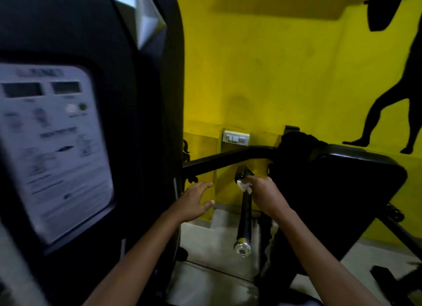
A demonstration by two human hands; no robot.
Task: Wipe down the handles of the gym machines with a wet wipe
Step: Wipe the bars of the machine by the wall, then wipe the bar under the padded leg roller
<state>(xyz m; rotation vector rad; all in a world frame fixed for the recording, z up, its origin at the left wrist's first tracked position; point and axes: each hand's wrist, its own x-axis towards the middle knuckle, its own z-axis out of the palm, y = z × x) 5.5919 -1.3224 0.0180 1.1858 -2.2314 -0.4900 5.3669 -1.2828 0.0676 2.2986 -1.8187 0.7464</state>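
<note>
Right hand (266, 195) apparently presses half-hidden wipe (244, 187) on handle (244, 216).

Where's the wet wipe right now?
Centre-right in the head view: the wet wipe is gripped in the right hand against the black handle, below the wall switches.

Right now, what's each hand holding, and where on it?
Right hand grips the wet wipe wrapped around the black handle near its upper end. Left hand is open, holding nothing.
</note>
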